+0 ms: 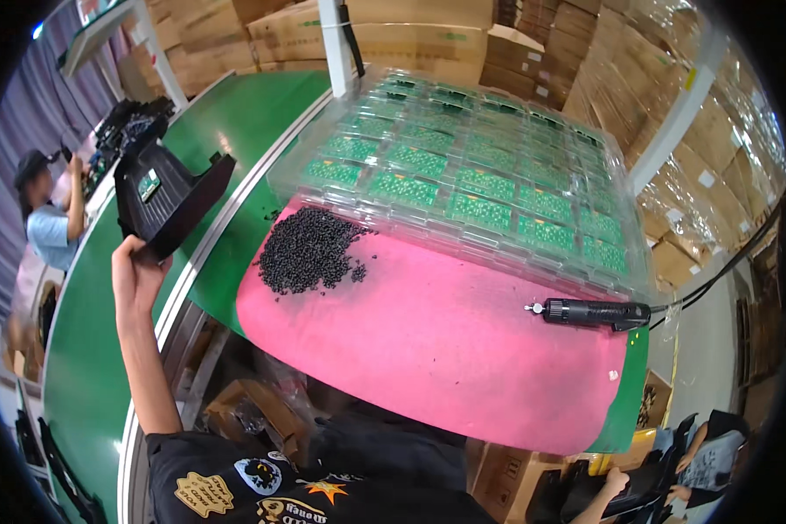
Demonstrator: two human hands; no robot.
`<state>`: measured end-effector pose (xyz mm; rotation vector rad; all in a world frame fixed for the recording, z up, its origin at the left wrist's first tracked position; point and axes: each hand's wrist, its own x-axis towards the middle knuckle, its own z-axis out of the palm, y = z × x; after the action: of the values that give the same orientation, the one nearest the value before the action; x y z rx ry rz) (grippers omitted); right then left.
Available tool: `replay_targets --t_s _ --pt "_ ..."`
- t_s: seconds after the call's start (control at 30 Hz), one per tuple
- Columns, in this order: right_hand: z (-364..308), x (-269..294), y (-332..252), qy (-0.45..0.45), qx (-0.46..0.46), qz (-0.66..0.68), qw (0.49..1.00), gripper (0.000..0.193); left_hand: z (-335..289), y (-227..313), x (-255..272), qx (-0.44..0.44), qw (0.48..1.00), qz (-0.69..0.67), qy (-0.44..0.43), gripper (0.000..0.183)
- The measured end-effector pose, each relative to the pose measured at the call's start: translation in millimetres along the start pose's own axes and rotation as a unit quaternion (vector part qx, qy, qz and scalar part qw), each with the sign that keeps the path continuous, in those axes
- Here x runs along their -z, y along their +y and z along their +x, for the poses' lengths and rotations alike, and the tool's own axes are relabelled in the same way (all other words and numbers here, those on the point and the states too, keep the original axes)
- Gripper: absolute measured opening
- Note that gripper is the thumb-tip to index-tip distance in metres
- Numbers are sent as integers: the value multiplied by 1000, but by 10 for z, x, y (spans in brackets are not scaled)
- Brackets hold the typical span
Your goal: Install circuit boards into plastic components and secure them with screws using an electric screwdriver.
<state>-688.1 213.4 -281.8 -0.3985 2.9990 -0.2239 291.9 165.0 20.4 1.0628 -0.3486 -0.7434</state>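
Right, your left hand (pixel 135 271) is stretched out over the green conveyor belt (pixel 253 113), fingers closed on the near lower edge of a black plastic housing (pixel 170 196), which sits tilted on the belt w/ its open side up. A small green board shows inside it.

Handling, as a judgement: moulded shell, prob. light and stiff, smooth so a bit slippery; thin walls may flex if you squeeze. The rim corner you have now looks like the sound place to hold; keep off the green board inside.

Your right hand: not in view, so can't tell if it is open, closed or carrying anything.

Nearby on the pink mat (pixel 428 341): heap of small black screws (pixel 306 253) at the far left, well apart from the black electric screwdriver (pixel 589 313) lying at the right edge, cable running off right. Behind the mat, stacked clear trays (pixel 498 183) of green circuit boards.

Hard to make out:
- underside of the housing and how much of your thumb is under it
- more black parts further up the belt, shapes unclear
- another person at far left, hands mostly hidden
- someone at bottom right, cut off by the rim
- tray count, glare blurs the layers
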Motion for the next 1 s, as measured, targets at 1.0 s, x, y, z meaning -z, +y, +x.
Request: replay_targets --t_s 1.0 --pt "-3278 2257 -2139 -57 857 -62 508 21 -713 -1300 -2696 -229 371 557 -707 44"
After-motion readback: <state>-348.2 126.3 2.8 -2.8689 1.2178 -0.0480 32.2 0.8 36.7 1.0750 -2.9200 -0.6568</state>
